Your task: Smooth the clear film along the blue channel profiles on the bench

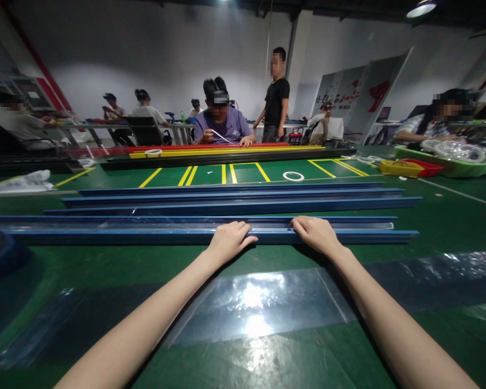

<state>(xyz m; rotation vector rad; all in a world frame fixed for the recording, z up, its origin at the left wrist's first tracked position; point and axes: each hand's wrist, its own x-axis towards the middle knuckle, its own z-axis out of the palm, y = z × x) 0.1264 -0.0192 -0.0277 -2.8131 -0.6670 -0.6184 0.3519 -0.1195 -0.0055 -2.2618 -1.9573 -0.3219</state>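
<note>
A long blue channel-shaped profile (105, 236) lies across the green table in front of me. My left hand (229, 243) grips it near the middle, fingers over into the channel and thumb along the near edge. To the right, my right hand (318, 234) is closed over the same profile, its fingertips curled inside and partly hidden. A clear strip (372, 225) shows inside the channel, running out to the right end. Several more blue profiles (243, 204) lie parallel just beyond. Nearer to me, under my forearms, a flat clear plastic sleeve (251, 308) reflects the lights.
Red, yellow (227, 153) and black profiles (227, 159) lie farther back, where a co-worker (222, 121) handles a white strip. A white ring (293, 176) lies on the table. A green tray (449, 162) with coiled clear material stands right; a dark blue object (4, 254) is left.
</note>
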